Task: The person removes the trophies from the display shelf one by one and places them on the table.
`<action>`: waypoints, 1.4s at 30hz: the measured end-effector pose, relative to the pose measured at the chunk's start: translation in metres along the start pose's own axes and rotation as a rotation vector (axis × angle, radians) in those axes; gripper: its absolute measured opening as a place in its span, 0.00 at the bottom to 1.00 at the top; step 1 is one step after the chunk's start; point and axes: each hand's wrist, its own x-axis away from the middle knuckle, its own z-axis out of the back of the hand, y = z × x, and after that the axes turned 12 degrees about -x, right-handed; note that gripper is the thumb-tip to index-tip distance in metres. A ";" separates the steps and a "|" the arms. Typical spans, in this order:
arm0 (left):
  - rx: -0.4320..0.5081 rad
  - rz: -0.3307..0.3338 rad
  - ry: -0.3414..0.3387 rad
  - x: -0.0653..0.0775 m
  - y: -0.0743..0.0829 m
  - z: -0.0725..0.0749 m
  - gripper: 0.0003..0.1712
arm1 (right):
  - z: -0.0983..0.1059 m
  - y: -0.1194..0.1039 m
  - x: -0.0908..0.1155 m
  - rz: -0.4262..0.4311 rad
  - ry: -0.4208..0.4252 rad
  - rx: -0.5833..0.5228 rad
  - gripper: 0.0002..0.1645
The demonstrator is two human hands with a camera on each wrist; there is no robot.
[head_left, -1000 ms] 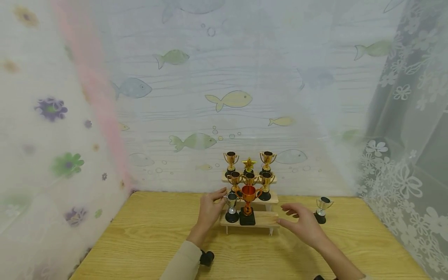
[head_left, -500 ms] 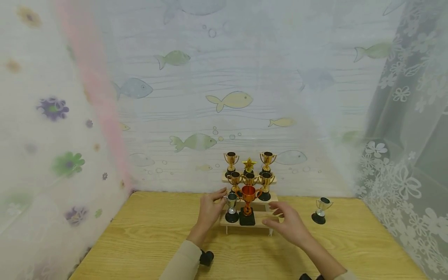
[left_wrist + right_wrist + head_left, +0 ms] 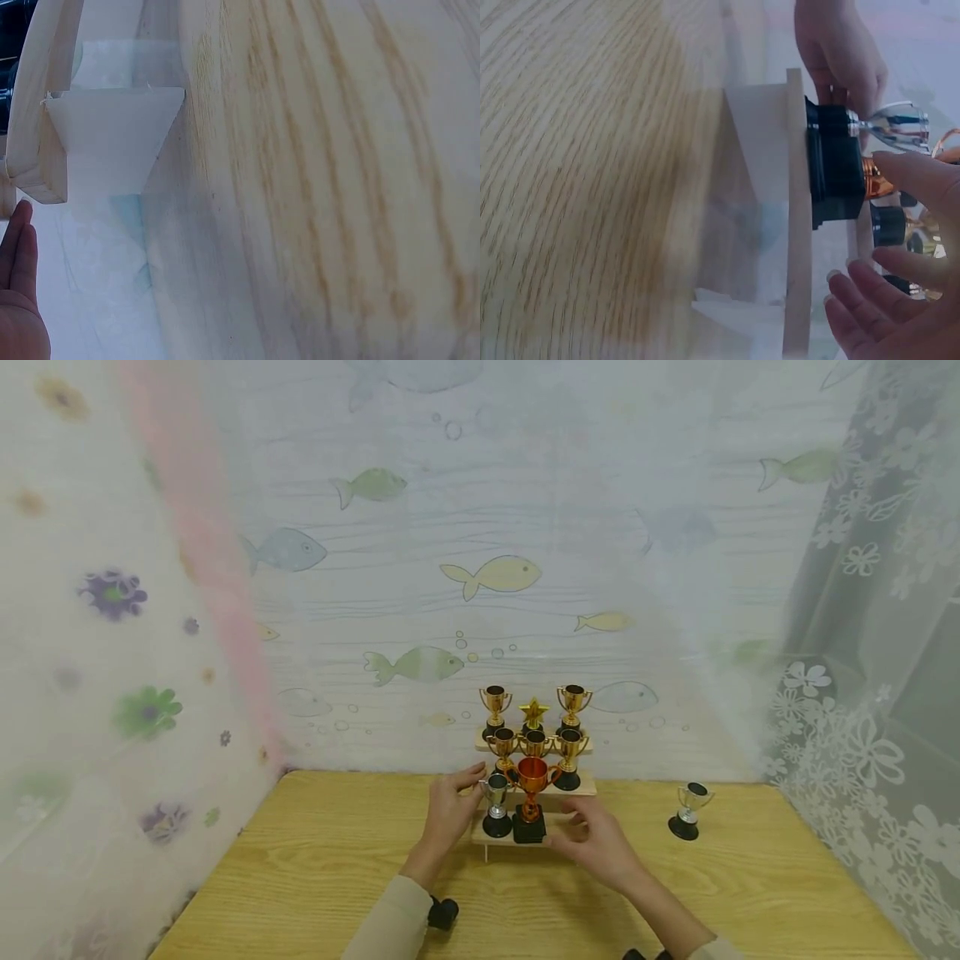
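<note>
A three-step wooden stand (image 3: 588,787) holds several small trophies. On its lowest step, a silver trophy cup (image 3: 497,802) stands at the left and a taller orange trophy cup (image 3: 533,774) on a square black base stands beside it. My left hand (image 3: 448,810) is at the stand's left side; in the left wrist view its straight fingers (image 3: 26,251) reach up to the end of a step. My right hand (image 3: 596,845) is beside the orange cup, thumb near its base, fingers spread apart. In the right wrist view, that thumb (image 3: 915,176) overlaps the cup's orange stem.
Gold cups (image 3: 573,697) and a gold star trophy (image 3: 534,713) stand on the upper steps. Another silver trophy cup (image 3: 688,810) is on the wooden table (image 3: 337,835) to the right. Behind hangs a fish-print curtain (image 3: 420,568).
My right hand has moved left, from the stand's right end across the lowest step to the orange trophy cup. My left hand and the trophies have stayed put.
</note>
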 end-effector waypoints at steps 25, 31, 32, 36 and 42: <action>-0.024 -0.028 0.026 -0.002 0.002 0.002 0.13 | -0.037 0.006 -0.018 0.016 0.076 0.110 0.35; -0.013 -0.020 0.019 -0.002 0.002 0.002 0.13 | -0.042 0.006 -0.019 0.007 0.098 0.157 0.37; -0.012 -0.019 0.018 -0.002 0.002 0.002 0.13 | -0.042 0.006 -0.019 0.005 0.101 0.161 0.37; -0.006 -0.014 0.012 0.000 0.003 0.002 0.14 | -0.045 0.005 -0.019 -0.001 0.110 0.184 0.37; -0.013 -0.011 0.013 0.000 0.001 0.001 0.13 | -0.048 0.004 -0.020 0.003 0.139 0.201 0.36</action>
